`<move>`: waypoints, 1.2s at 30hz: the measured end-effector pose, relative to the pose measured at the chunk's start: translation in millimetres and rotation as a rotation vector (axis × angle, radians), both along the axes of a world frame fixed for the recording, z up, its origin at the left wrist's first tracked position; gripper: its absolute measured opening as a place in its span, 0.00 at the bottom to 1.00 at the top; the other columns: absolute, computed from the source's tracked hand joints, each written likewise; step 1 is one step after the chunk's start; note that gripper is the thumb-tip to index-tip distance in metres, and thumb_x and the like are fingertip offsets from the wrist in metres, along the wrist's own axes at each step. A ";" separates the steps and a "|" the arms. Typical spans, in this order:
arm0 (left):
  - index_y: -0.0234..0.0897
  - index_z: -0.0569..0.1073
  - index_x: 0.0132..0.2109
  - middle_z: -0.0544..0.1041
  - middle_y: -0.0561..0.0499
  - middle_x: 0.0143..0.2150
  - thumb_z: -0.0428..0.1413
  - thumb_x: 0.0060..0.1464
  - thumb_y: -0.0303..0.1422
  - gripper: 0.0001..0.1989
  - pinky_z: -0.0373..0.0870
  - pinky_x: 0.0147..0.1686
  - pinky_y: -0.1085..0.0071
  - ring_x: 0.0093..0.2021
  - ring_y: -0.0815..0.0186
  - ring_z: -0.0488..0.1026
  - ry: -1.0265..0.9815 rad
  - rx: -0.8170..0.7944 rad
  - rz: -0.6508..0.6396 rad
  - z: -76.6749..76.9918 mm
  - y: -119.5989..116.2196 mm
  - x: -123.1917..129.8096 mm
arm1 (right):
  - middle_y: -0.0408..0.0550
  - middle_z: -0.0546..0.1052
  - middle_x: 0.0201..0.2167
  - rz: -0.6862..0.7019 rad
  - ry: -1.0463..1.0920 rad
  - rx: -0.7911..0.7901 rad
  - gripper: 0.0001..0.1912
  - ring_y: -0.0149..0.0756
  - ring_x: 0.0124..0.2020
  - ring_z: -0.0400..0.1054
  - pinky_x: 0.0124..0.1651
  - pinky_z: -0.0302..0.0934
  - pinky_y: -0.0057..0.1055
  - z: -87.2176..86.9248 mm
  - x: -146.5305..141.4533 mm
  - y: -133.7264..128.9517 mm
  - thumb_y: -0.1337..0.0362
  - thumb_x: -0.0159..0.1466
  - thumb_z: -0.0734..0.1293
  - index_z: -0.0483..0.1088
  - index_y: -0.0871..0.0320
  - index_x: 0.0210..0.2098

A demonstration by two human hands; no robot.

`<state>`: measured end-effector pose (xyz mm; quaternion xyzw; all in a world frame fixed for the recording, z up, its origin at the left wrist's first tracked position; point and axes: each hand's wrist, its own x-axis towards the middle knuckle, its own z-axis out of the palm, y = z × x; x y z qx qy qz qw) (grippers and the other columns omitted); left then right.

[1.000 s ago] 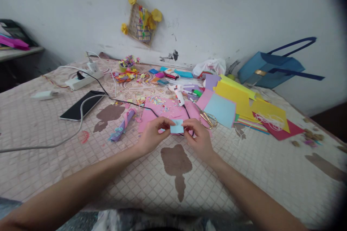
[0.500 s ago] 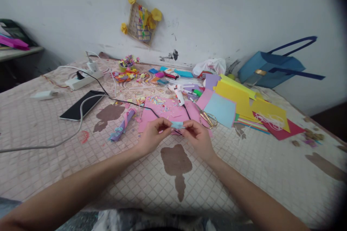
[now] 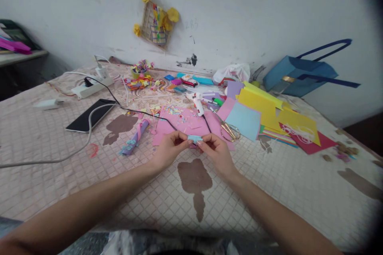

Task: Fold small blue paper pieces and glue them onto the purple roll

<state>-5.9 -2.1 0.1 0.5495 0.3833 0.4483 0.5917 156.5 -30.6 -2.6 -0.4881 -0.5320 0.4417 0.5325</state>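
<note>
A small light blue paper piece (image 3: 194,138) is held between my two hands, above the near edge of a pink sheet (image 3: 196,125). My left hand (image 3: 170,148) pinches its left end between thumb and fingers. At the right end, the fingertips of my right hand (image 3: 218,152) are closed on the same piece. Just beyond lies a white glue gun (image 3: 198,104) with a black cord. Gold-handled scissors (image 3: 229,131) rest to the right. On the left is a purple paper roll (image 3: 136,137) with a pink strip and blue bits.
A black tablet-like slab (image 3: 91,116), a power strip (image 3: 92,87) and cables lie at the left. Yellow sheets (image 3: 257,103), a light blue sheet (image 3: 243,119) and a red sheet (image 3: 308,147) are at the right, before a blue bag (image 3: 299,73).
The blue paper piece has shifted very slightly left and turned between my fingertips. My right fingers and thumb have moved a little closer to my left hand.
</note>
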 end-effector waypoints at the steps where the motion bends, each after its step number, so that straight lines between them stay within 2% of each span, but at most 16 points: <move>1: 0.32 0.70 0.29 0.72 0.54 0.26 0.62 0.44 0.35 0.11 0.63 0.30 0.75 0.27 0.72 0.68 -0.008 -0.008 0.009 0.1 -0.4 0.3 | 0.40 0.68 0.21 -0.002 0.001 -0.001 0.09 0.29 0.24 0.62 0.29 0.58 0.27 -0.2 -0.5 -0.2 0.60 0.55 0.69 0.66 0.58 0.27; 8: 0.33 0.69 0.27 0.72 0.54 0.24 0.62 0.43 0.35 0.11 0.65 0.29 0.74 0.27 0.71 0.69 -0.021 -0.031 0.041 2.0 -2.5 1.9 | 0.39 0.67 0.20 -0.014 0.020 -0.011 0.09 0.29 0.23 0.62 0.28 0.59 0.28 -1.3 -2.8 0.0 0.60 0.55 0.69 0.66 0.57 0.26; 13: 0.32 0.68 0.28 0.72 0.55 0.25 0.62 0.44 0.34 0.11 0.65 0.29 0.75 0.27 0.72 0.69 -0.029 -0.037 0.033 3.1 -3.1 2.2 | 0.40 0.70 0.25 -0.024 0.061 -0.003 0.10 0.28 0.24 0.63 0.29 0.60 0.27 -1.8 -4.5 -0.5 0.61 0.54 0.70 0.65 0.58 0.25; 17: 0.33 0.68 0.27 0.72 0.55 0.24 0.62 0.44 0.33 0.11 0.65 0.29 0.75 0.26 0.72 0.69 -0.029 -0.036 0.038 2.5 -3.0 2.4 | 0.39 0.68 0.20 -0.048 0.048 -0.020 0.09 0.28 0.22 0.64 0.28 0.59 0.28 -1.5 -5.9 -0.9 0.61 0.55 0.69 0.65 0.58 0.25; 23: 0.32 0.69 0.29 0.75 0.53 0.27 0.63 0.43 0.34 0.11 0.68 0.33 0.72 0.29 0.70 0.72 -0.080 -0.047 0.019 0.0 -2.0 3.3 | 0.39 0.70 0.20 -0.041 0.049 -0.008 0.09 0.29 0.22 0.64 0.27 0.59 0.28 -3.1 -7.2 -0.4 0.61 0.55 0.69 0.65 0.57 0.25; 29: 0.32 0.67 0.28 0.74 0.54 0.25 0.62 0.44 0.33 0.11 0.66 0.29 0.74 0.27 0.71 0.71 -0.059 -0.048 0.060 -1.3 -1.9 3.3 | 0.39 0.70 0.19 -0.029 0.079 -0.030 0.10 0.28 0.21 0.64 0.26 0.60 0.27 -3.5 -9.1 -1.0 0.61 0.55 0.69 0.64 0.57 0.25; 36: 0.33 0.65 0.36 0.72 0.56 0.26 0.62 0.43 0.28 0.14 0.67 0.29 0.75 0.27 0.72 0.71 -0.123 -0.086 0.041 0.3 -1.2 3.5 | 0.36 0.69 0.22 0.004 0.192 -0.039 0.12 0.28 0.22 0.65 0.25 0.59 0.26 -3.3 -10.9 0.5 0.64 0.54 0.69 0.63 0.54 0.36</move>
